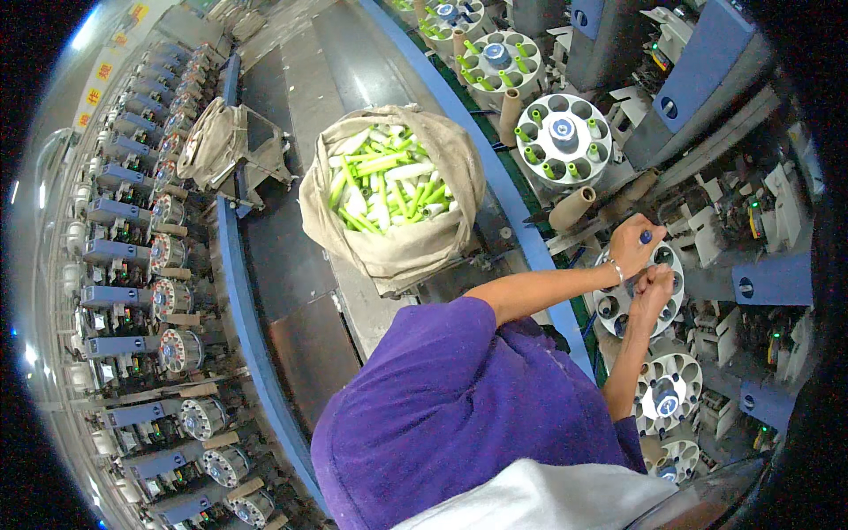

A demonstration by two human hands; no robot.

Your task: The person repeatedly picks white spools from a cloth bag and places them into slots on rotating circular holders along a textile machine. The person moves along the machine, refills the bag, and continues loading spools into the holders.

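Both hands are over a white round bobbin magazine [609, 325] with a ring of round pockets, on the machine at the right. My left hand [629, 243], with a bracelet at the wrist, is closed around something with a dark blue rounded end [646, 237]; the rest of it is hidden. Just below, my right hand [654, 287] has its fingers curled together over the disc, and what they hold, if anything, is hidden. Dark bobbin tops show in some of the pockets. A brown cone-shaped paper tube [572, 209] lies beside the magazine.
Behind my left arm, a beige cloth sack [397, 256] holds many green and white bobbins [389, 181]. Another magazine [564, 141] holds green tubes; a further magazine [669, 397] is nearer me. A blue rail [468, 115] edges the machine. A machine row [124, 247] stands at the left.
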